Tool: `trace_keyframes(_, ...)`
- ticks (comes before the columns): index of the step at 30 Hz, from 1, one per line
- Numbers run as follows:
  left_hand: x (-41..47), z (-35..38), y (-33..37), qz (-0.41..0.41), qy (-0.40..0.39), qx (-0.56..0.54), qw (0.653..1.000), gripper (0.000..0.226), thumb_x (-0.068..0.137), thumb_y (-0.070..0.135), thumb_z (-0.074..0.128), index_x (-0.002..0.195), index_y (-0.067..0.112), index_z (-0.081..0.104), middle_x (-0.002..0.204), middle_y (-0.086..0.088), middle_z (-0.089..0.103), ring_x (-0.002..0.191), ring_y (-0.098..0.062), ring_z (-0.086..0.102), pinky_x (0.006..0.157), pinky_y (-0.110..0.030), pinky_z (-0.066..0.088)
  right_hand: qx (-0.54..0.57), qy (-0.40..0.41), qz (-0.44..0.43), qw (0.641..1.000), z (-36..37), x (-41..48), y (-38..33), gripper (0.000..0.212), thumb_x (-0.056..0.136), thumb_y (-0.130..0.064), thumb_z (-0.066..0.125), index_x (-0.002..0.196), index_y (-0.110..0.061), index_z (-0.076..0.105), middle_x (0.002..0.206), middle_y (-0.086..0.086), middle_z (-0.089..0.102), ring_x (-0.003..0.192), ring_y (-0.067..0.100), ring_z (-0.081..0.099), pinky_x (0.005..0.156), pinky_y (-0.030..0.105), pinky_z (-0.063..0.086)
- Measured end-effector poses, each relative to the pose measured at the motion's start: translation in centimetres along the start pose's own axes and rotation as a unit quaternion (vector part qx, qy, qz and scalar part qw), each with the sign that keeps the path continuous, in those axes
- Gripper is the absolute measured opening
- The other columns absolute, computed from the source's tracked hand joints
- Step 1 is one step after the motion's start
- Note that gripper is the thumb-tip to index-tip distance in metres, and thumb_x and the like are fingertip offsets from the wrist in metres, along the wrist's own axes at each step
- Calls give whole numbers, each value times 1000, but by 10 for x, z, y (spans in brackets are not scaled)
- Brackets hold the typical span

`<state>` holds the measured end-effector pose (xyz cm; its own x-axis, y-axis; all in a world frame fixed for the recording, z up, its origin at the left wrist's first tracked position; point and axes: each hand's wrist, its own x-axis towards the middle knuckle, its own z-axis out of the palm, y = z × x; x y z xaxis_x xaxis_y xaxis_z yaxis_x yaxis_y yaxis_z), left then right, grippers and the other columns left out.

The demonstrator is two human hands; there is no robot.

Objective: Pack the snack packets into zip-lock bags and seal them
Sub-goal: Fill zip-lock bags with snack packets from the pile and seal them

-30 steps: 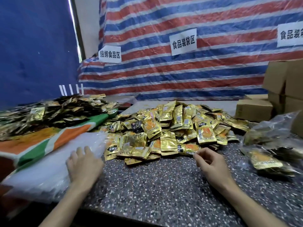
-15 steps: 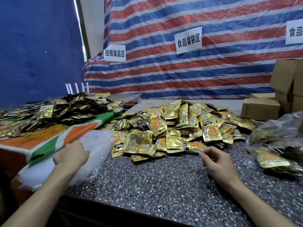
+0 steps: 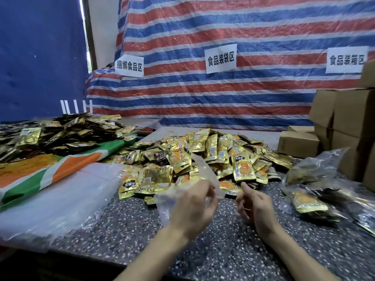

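Zip-lock bag (image 3: 203, 171): clear, looks empty, held up off the table (image 3: 203, 250) just in front of the snack packets (image 3: 211, 153) pile, near the centre of the view. Long axis is steep and tilted: upper end points up and away over the pile, lower end hangs down and left past the wrist. Film is blurred, so I can't tell which end has the zip. Left hand (image 3: 192, 207) grips it, fingers and thumb curled and pinching the film near the bag's right edge. Right hand (image 3: 253, 207) is just beside it, apart from the bag and holding nothing, with fingers loosely curled and the index finger pointing up toward the bag's lower corner. Packets are gold foil with orange print, heaped loose on the speckled table. Left of the hands, a flat stack of clear bags (image 3: 60, 199) lies at the table's edge, against an orange-green-white sheet (image 3: 71, 169). Further back on that sheet sits a second heap of packets (image 3: 60, 132), darker. On the right, filled clear bags (image 3: 316, 191) lie flat with gold packets inside. Behind them, cardboard boxes (image 3: 353, 118), stacked. Backdrop is a red-white-blue striped tarp (image 3: 223, 27) carrying white paper signs (image 3: 220, 58) with Chinese print, plus a blue tarp (image 3: 40, 57) at left.
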<state>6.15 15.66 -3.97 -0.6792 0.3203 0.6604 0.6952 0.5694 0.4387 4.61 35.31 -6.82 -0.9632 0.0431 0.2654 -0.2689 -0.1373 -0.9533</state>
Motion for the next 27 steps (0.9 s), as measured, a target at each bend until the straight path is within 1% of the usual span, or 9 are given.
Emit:
trace_keyframes(6,-16,46,-15,52,-146,-5,988,11,88,9,56,98,13,60,100,-6,66,91,-25,62,79,-43,52,-24,-41,7,999,-1,3,6,46,71,-55,78,63,-12,64,53,7,52,40,17,41,42,23,31)
trace_keyframes(9,-18,41,-16,70,-145,-33,986,17,82,16,61,95,26,63,96,12,68,89,-9,63,81,-33,53,-64,-72,5,995,2,3,8,28,74,-31,84,63,-12,66,51,7,53,39,16,42,40,21,33)
trace_keyframes(12,-17,38,-13,10,-160,-102,982,15,80,45,61,95,42,63,84,35,61,85,11,58,79,-10,46,-85,-76,-8,993,3,3,5,15,71,-14,81,62,-11,69,55,10,55,48,19,44,43,24,35)
trace_keyframes(15,-14,37,-12,-96,-120,-214,965,31,83,63,51,80,42,73,74,23,68,66,4,60,64,-9,41,-85,-80,-10,993,3,2,6,17,82,-3,73,67,0,66,62,17,56,58,26,43,47,27,32)
trace_keyframes(18,-11,36,-16,-134,-97,-266,950,49,84,61,52,75,18,73,73,0,71,65,-22,61,64,-27,44,-75,-88,18,993,5,1,4,36,88,-29,67,71,3,64,63,13,59,49,20,46,42,23,34)
trace_keyframes(20,-13,36,-16,-84,-120,-225,963,34,89,51,55,76,25,71,77,12,70,68,-9,61,66,-24,50,-99,-87,26,991,8,2,3,41,87,-42,65,71,-4,64,58,6,59,45,14,47,40,20,36)
trace_keyframes(23,-16,39,-14,-20,-164,-143,976,27,87,45,58,77,24,72,82,17,68,70,-6,62,62,-22,53,-143,-90,1,986,10,3,6,37,89,-28,73,61,-9,60,49,4,53,38,11,44,39,18,35)
trace_keyframes(25,-16,36,-12,-61,-157,-187,968,30,80,54,62,68,28,71,73,16,68,61,-5,60,59,-20,48,-141,-86,-8,986,9,4,8,30,82,-20,72,57,-10,58,48,4,49,36,10,40,38,17,31)
trace_keyframes(27,-13,32,-11,-177,-114,-326,922,45,77,63,63,63,20,71,62,5,67,54,-13,61,54,-22,49,-123,-85,-14,989,8,4,8,20,75,-17,64,56,-13,60,49,3,49,36,8,40,38,16,30)
